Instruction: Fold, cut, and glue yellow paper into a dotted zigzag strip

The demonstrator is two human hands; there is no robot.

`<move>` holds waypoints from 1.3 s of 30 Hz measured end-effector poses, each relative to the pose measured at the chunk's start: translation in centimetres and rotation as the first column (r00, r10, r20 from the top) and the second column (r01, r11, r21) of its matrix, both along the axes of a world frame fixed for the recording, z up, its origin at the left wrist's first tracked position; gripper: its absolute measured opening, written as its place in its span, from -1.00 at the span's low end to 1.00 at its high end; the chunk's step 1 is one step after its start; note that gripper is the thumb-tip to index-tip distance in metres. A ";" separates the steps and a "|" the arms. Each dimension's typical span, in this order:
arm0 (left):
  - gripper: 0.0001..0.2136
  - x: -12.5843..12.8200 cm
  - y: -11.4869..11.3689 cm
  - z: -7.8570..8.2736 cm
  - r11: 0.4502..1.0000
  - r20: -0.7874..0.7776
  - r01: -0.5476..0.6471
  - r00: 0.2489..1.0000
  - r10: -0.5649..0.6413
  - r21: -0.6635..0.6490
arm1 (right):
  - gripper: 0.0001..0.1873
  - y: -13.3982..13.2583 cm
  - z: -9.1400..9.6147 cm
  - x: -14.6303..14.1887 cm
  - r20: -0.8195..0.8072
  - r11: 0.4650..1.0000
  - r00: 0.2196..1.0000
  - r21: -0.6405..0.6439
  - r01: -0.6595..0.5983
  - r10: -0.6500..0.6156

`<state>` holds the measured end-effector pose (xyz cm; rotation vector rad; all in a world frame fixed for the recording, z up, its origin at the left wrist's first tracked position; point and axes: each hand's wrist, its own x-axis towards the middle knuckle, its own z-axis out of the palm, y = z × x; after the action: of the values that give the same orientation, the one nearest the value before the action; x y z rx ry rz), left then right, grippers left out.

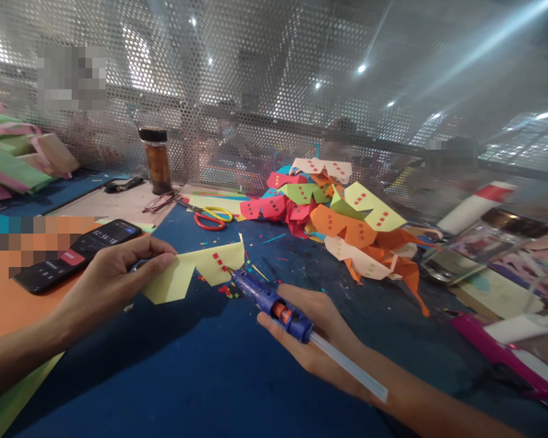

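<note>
My left hand (132,264) pinches the left end of a folded yellow paper cutout (171,281), holding it above the blue table (201,377). Small red squares run in a row near the cutout's right end. In my right hand (319,322) is a blue glue gun (260,293), with a clear glue stick (351,368) jutting from its back. Its nozzle points up and left and meets the paper beside the red squares; whether it touches cannot be told. Tiny red, yellow and green paper bits (228,291) lie behind the cutout.
Several coloured paper cutouts (342,224) are heaped at the back right. Red-and-yellow scissors (210,218), a dark-lidded jar (158,161) and a phone (80,255) lie or stand leftward. To the right are a glass jar (484,243) and a magenta object (506,353). A perforated metal screen (256,91) rises behind.
</note>
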<state>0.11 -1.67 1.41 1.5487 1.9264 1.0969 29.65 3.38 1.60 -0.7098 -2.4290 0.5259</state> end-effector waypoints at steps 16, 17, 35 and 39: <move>-0.68 -0.2 0.2 -0.4 0.999 -0.024 0.017 1.000 -0.016 0.032 | -0.71 -0.1 0.1 0.0 -0.004 1.000 1.000 0.002 -0.025 0.025; -0.68 -0.1 0.2 -0.4 0.999 -0.026 0.020 0.999 -0.019 0.034 | -0.71 -0.1 0.1 0.0 -0.007 1.000 1.000 0.005 -0.019 0.019; -0.62 0.4 -0.1 0.6 0.995 0.123 0.067 0.991 -0.058 -0.071 | -0.67 -0.8 1.1 -0.2 -0.034 0.987 0.996 -0.141 0.074 -0.079; -0.64 0.8 -0.1 0.6 0.992 0.090 0.121 0.989 -0.118 -0.027 | -0.71 -0.5 1.1 -0.2 -0.117 0.953 0.968 -0.236 0.190 -0.222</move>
<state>0.90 -1.75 1.98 1.5506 1.7612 1.0592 29.41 2.85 2.73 -0.9736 -2.1529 0.7457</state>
